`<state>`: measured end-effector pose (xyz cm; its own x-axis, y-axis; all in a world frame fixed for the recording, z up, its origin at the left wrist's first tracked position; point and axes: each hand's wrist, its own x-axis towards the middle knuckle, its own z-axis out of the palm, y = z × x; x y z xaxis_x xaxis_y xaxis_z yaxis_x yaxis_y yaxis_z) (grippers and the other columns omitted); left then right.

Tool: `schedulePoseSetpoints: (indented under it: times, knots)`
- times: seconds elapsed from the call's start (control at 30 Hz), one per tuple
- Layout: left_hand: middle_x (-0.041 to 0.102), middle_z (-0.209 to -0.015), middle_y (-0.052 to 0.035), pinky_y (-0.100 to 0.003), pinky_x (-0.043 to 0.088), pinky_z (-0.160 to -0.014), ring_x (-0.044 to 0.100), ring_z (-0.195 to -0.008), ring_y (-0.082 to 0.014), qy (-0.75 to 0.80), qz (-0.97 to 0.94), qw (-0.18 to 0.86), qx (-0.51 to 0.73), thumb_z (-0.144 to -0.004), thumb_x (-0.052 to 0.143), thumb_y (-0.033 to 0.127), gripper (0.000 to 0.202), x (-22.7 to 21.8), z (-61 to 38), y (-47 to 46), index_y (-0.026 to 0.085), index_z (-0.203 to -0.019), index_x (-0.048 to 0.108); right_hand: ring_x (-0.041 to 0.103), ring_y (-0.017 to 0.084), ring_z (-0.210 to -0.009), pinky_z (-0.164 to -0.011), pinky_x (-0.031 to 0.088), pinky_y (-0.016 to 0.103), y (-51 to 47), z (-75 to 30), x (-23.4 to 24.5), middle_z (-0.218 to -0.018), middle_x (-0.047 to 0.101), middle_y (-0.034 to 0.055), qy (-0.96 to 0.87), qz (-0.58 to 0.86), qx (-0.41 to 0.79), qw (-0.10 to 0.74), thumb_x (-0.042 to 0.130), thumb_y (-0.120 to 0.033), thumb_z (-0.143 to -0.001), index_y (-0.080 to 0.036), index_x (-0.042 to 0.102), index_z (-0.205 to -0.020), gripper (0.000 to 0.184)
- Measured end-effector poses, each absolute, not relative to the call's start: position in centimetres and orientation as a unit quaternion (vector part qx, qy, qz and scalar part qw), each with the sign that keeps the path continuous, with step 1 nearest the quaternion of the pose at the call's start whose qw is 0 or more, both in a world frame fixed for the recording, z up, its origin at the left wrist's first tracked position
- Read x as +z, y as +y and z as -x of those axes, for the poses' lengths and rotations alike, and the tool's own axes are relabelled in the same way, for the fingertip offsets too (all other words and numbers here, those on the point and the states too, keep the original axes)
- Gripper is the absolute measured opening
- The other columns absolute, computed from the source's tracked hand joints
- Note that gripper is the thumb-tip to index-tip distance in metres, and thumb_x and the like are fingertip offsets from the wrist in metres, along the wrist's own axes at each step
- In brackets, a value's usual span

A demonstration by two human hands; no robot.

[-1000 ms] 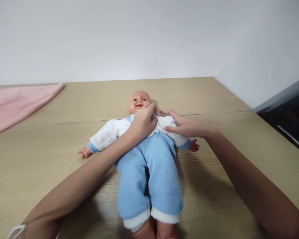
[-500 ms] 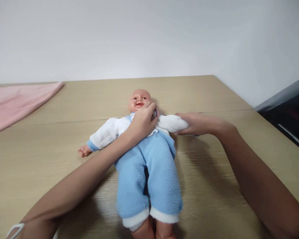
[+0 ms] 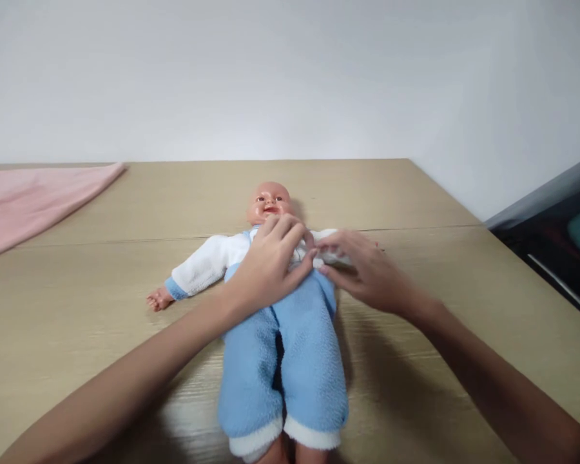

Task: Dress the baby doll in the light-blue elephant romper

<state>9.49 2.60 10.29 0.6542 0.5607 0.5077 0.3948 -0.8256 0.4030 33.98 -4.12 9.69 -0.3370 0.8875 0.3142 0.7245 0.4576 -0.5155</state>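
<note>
A baby doll (image 3: 269, 201) lies on its back, head away from me. It wears a white fleece top (image 3: 203, 263) with blue cuffs and fluffy light-blue trousers (image 3: 309, 361) with white hems. My left hand (image 3: 278, 258) rests over the doll's chest, its fingers bent and the thumb apart from them. Close beside it my right hand (image 3: 362, 270) hovers over the doll's sleeve on the right, slightly blurred, thumb and fingers apart. Most of the top's front and much of that sleeve are hidden behind my hands.
The doll lies on a wooden table (image 3: 183, 193) with a seam running across it. A pink cloth (image 3: 33, 203) lies at the far left. Behind stands a pale wall (image 3: 290, 77). A dark object (image 3: 560, 238) is off the table's right edge.
My right hand has let go of the doll's raised sleeve and moved left towards my left hand. That doll arm now lies lower. My left thumb has spread from its fingers.
</note>
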Motion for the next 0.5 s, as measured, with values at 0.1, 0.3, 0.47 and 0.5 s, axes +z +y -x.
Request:
schedulePoseSetpoints:
  times: [0.1, 0.3, 0.47, 0.5]
  knots:
    - [0.074, -0.128, -0.0107, -0.052, 0.05, -0.109, 0.063, -0.122, -0.0323, 0.249, -0.923, 0.138, 0.258, -0.114, 0.059, 0.034, 0.013, 9.9, -8.8, 0.9, 0.024, -0.12, 0.066, 0.073, 0.028, -0.105, -0.099, 0.057, 0.044, -6.3, -32.5, 7.7, -0.117, 0.076, 0.0079, -0.744, 0.506, 0.266, 0.345, 0.066, -0.048, -0.113, -0.028, 0.065, -0.128, 0.025]
    - [0.076, -0.135, -0.0099, -0.057, 0.047, -0.114, 0.06, -0.127, -0.0343, 0.253, -0.932, 0.156, 0.206, -0.114, 0.06, 0.036, 0.021, 9.1, -8.9, 0.8, 0.023, -0.126, 0.07, 0.053, 0.02, -0.082, -0.076, 0.046, 0.034, -5.9, -33.1, 4.6, -0.091, 0.055, -0.001, -0.644, 0.495, 0.454, 0.366, 0.074, -0.063, -0.105, -0.025, 0.065, -0.101, 0.039]
    - [0.075, -0.132, -0.0086, -0.056, 0.047, -0.114, 0.059, -0.125, -0.033, 0.256, -0.928, 0.176, 0.205, -0.114, 0.063, 0.044, 0.022, 9.2, -8.8, 1.2, 0.024, -0.12, 0.069, 0.054, 0.022, -0.086, -0.079, 0.048, 0.035, -5.6, -33.2, 4.0, -0.092, 0.056, -0.0004, -0.536, 0.469, 0.557, 0.428, 0.086, -0.067, -0.09, -0.026, 0.061, -0.093, 0.048]
    - [0.075, -0.131, -0.0085, -0.056, 0.047, -0.113, 0.059, -0.125, -0.033, 0.258, -0.925, 0.182, 0.21, -0.114, 0.063, 0.045, 0.023, 9.2, -8.8, 1.2, 0.024, -0.119, 0.068, 0.056, 0.023, -0.087, -0.08, 0.05, 0.036, -5.7, -33.1, 3.8, -0.093, 0.058, 0.0001, -0.501, 0.469, 0.575, 0.445, 0.087, -0.066, -0.088, -0.027, 0.061, -0.096, 0.048]
